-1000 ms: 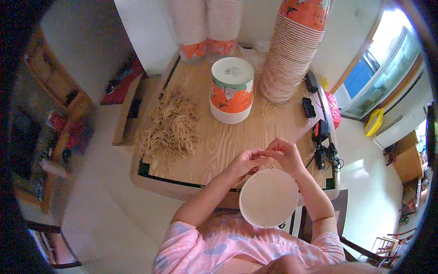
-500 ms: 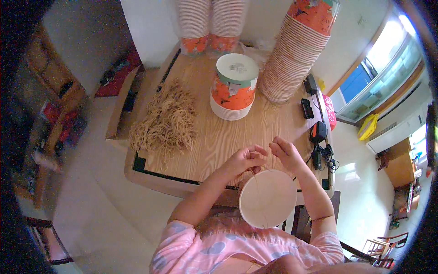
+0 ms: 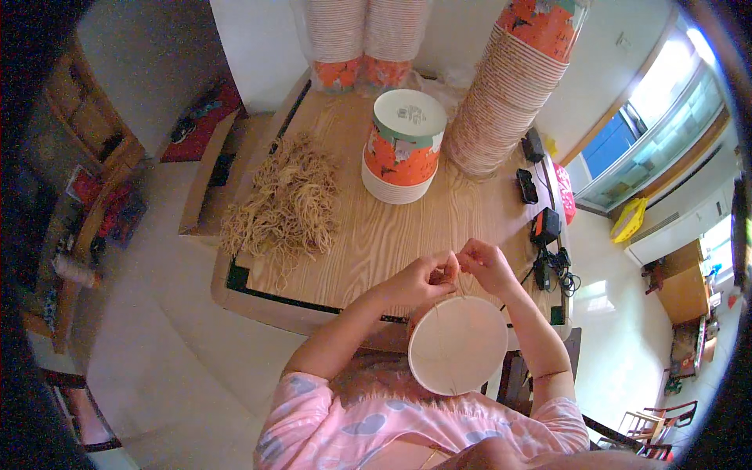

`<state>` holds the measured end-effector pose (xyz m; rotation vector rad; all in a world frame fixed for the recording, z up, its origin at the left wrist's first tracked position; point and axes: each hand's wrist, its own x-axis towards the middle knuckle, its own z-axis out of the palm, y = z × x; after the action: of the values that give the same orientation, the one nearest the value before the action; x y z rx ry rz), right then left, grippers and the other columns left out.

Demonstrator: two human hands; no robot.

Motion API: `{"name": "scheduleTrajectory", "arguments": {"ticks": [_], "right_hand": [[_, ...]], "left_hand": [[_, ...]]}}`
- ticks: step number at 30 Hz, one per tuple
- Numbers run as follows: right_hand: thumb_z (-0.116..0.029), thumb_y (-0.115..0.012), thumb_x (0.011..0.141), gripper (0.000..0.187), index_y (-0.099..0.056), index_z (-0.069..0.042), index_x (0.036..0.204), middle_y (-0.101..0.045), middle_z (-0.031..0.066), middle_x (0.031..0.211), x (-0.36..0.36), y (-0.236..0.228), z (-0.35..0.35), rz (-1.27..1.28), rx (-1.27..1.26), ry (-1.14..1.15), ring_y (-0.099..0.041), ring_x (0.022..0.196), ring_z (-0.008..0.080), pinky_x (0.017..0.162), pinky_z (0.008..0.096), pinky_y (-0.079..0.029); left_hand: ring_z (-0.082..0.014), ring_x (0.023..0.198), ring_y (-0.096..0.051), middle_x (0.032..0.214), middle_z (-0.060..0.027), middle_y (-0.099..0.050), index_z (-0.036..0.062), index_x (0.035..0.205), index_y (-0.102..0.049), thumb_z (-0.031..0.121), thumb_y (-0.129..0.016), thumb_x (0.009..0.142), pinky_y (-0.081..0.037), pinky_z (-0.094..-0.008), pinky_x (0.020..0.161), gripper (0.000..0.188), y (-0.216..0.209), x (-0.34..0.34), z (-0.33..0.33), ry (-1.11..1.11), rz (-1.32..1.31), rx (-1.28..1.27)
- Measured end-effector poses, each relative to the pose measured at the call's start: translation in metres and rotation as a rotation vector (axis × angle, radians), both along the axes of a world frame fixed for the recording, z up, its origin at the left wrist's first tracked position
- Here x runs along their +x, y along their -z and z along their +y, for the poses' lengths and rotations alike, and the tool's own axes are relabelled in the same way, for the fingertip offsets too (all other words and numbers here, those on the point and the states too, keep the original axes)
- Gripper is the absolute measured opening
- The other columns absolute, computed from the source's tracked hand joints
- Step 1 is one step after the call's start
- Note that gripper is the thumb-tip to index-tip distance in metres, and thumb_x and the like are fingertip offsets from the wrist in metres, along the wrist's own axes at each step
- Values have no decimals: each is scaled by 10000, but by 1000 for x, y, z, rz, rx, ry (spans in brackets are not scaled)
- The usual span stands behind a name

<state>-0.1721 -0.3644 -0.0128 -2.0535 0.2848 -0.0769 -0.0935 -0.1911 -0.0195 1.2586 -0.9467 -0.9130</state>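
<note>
Left hand and right hand near round white paper tub
Both pinched nearly closed, hold unclear; tub between forearms at wood-grain bench's near edge; tangled tan fibre heap left.

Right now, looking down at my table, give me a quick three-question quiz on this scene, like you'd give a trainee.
1. Multiple choice: What lies on the table left of the short upside-down tub stack?
A) black adapters
B) a yellow bag
C) a tan tangle of strands

2. True or false: The left hand and right hand are at opposite ends of the table.

3. Fill in: The tall tub stack stands to the ___ of the short one.

Key: 1: C. 2: False; they are close together by the far edge of the pale tub. 3: right.
</note>
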Motion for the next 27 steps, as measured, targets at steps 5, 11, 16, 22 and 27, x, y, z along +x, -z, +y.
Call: {"name": "scheduleTrajectory", "arguments": {"ticks": [5, 11, 16, 22, 27], "right_hand": [[-170, -619, 839, 187, -584, -12, 744, -576, 46, 646, 0, 14, -1, 27, 5, 18, -534, 608, 116, 569, 283, -448], [-192, -633, 833, 213, -580, -7, 744, -568, 52, 626, 0, 7, 4, 45, -37, 0, -519, 593, 115, 538, 296, -443], [-148, -594, 861, 172, -555, -8, 769, -529, -2, 657, -2, -3, 7, 73, -19, 7, -495, 622, 69, 560, 230, -415], [-111, -598, 857, 148, -547, -8, 763, -543, 5, 673, -8, -12, 6, -4, 3, 5, -517, 637, 76, 586, 230, -430], [-114, -593, 862, 144, -552, -12, 770, -546, -4, 680, -3, -9, 6, 17, 66, 37, -514, 653, 73, 598, 228, -430]], "left_hand": [[-121, 672, -498, 769, -12, -521, 53, 754, -535, 17, -594, 790, -440, -270, 645, 78, 10, 9, 3, 77, -184, -104], [-264, 744, -591, 835, -96, -572, 49, 869, -646, 52, -644, 746, -475, -343, 694, 123, 23, 6, -4, -126, -582, -145], [-252, 721, -593, 847, -92, -567, 74, 905, -664, 84, -640, 764, -480, -351, 663, 143, 25, 1, -3, -159, -718, -2], [-240, 700, -592, 837, -81, -563, 93, 975, -668, 108, -621, 795, -479, -339, 640, 187, 8, 2, 4, -107, -482, -44], [-251, 728, -599, 868, -84, -584, 98, 998, -661, 100, -615, 797, -482, -341, 661, 206, 13, 2, -1, -143, -513, -145]]}}
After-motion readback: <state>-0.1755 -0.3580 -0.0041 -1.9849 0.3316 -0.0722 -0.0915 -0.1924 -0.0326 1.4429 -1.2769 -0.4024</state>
